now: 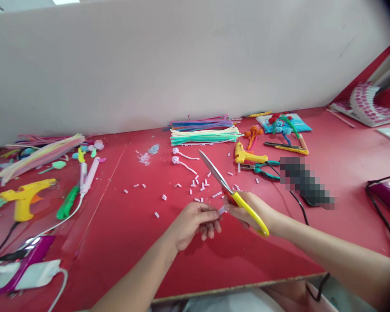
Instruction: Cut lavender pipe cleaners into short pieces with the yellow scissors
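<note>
Over the red worktop, scissors are slanting beside a lilac piece

The left hand, fingers curled, is pinching the piece, which is tilting up rightward. The right hand is gripping the scissors, their blades pointing forward and left, long axis running diagonally. Behind, a pale wall is bordering the worktop.

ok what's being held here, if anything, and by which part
The right hand grips the scissors by the handle end, near the pivot; the left hand pinches one end of a short lilac pipe-cleaner piece.
</note>
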Demonstrator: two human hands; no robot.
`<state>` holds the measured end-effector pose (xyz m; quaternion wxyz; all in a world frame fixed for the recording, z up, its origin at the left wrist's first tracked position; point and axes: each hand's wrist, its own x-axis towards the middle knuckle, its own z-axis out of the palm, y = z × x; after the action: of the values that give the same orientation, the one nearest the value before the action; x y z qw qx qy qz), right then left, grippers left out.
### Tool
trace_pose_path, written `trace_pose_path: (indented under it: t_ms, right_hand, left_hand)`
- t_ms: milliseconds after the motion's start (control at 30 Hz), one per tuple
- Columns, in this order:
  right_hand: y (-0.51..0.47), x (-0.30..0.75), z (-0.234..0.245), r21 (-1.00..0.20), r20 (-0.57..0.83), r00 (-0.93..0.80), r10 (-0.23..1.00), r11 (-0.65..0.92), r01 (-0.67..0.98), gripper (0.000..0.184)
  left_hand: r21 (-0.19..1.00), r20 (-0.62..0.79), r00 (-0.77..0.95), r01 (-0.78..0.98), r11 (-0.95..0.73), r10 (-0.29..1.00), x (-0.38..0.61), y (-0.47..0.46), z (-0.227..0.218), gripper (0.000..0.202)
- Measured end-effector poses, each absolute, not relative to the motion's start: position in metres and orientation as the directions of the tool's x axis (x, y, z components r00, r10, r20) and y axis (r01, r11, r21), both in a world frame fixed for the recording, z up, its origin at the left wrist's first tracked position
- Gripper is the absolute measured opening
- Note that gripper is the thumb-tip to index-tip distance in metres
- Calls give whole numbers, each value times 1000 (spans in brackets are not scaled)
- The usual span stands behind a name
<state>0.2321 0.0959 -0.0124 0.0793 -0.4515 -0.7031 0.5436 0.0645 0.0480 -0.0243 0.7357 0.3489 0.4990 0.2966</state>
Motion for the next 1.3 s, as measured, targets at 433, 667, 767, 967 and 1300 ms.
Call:
trace_pose_path:
  t_ms: [433,667,767,967,1300]
  right_hand:
    - [82,271,-13,-646,-421,-590,689,229,728,37]
    - [69,269,-14,-630,-480,-599,641,223,743,38]
    - [70,267,-16,-636,-476,-593,649,212,742,37]
    - [72,268,-21,-684,-463,-612,641,181,707,35]
    - [71,270,-25,-704,-454,-627,633,176,688,37]
  left_hand:
    - [931,-340,-31,-154,332,940,50,54,-31,20]
    - [936,-331,-8,-131,327,944,58,58,-26,19]
    - [935,-340,1,-110,338,941,58,58,-24,20]
    - [935,-344,11,-84,344,939,56,59,-24,20]
    - [935,-339,50,-89,342,939,54,61,-23,18]
